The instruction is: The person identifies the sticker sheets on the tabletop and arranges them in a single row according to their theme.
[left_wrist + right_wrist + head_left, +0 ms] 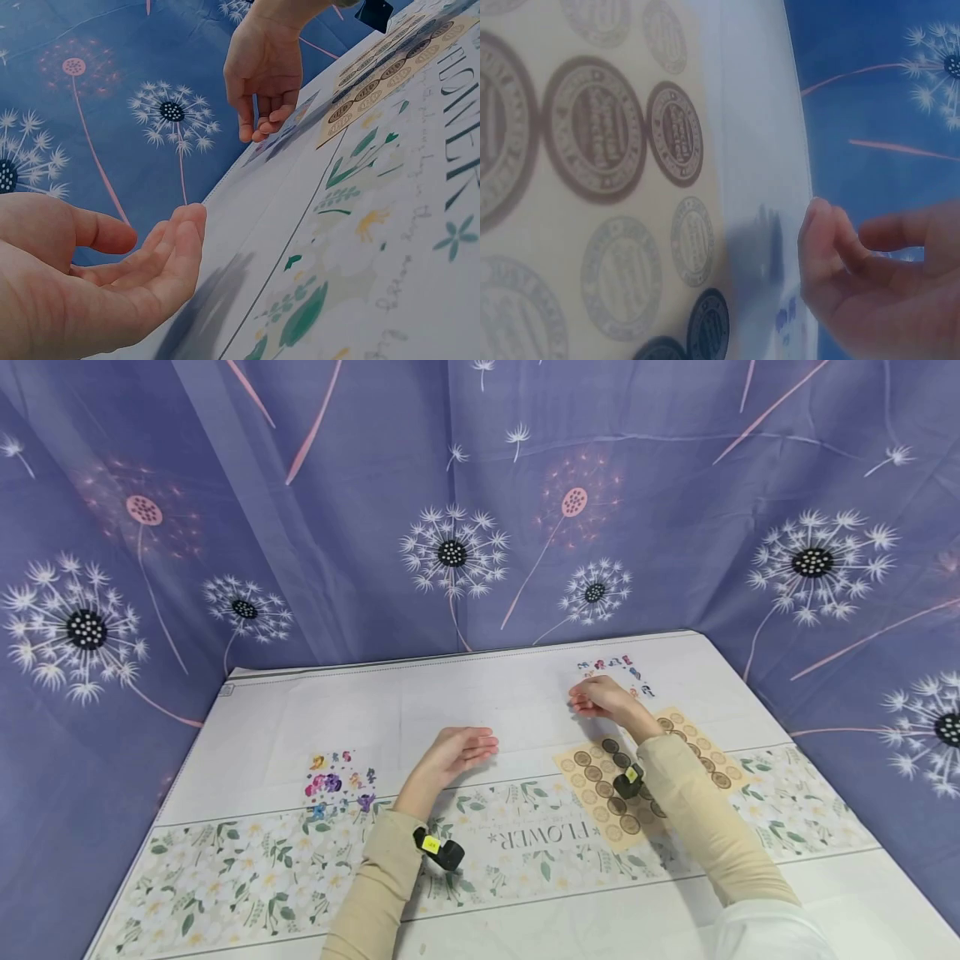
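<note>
My left hand [455, 752] hovers above the middle of the table, palm turned inward, fingers loosely bent and holding nothing. In the left wrist view a gap shows between its thumb and fingers [191, 225]. Farther back, my right hand [603, 697] is raised near a transparent-looking patch of small colourful pony stickers [615, 662], partly covering it. Nothing shows between its loosely curved fingers in the right wrist view. Under the right forearm lies a tan sheet of round brown stickers [600, 787], partly hidden by the sleeve.
Another group of colourful pony stickers [330, 783] lies left of the left hand. The white table cover [337, 710] has a floral band with the word FLOWER [547, 837]. A purple dandelion curtain [360, 568] hangs behind and at both sides.
</note>
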### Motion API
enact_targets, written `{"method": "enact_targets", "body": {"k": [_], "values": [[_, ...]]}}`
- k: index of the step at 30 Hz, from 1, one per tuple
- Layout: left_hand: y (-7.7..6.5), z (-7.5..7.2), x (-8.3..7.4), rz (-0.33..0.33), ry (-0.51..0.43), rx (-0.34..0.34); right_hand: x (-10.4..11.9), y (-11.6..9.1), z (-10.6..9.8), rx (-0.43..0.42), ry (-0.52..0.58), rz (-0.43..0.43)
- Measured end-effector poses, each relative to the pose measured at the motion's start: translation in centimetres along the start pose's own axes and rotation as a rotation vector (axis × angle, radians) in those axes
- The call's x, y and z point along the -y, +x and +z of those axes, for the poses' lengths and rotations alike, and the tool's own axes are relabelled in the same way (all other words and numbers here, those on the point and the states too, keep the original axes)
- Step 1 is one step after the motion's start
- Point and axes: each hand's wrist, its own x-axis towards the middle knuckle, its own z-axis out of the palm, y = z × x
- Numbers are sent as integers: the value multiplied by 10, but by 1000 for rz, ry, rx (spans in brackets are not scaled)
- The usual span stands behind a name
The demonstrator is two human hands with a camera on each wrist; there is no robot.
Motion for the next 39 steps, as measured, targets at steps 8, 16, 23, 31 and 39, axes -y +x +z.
{"method": "enact_targets", "body": {"k": [8, 16, 23, 31, 39], "values": [[1, 7, 2, 3, -9, 11, -2, 0, -3, -21, 11, 14], [3, 10, 2, 9, 7, -7, -2, -1, -8, -39, -12, 31], [7, 14, 5, 17, 18, 10, -3, 0, -12, -69, -33, 51], [10, 22, 4, 41, 47, 14, -3, 0, -19, -90, -31, 43], [13, 29, 6, 46, 66, 7, -5, -1, -23, -96, -23, 40]]}}
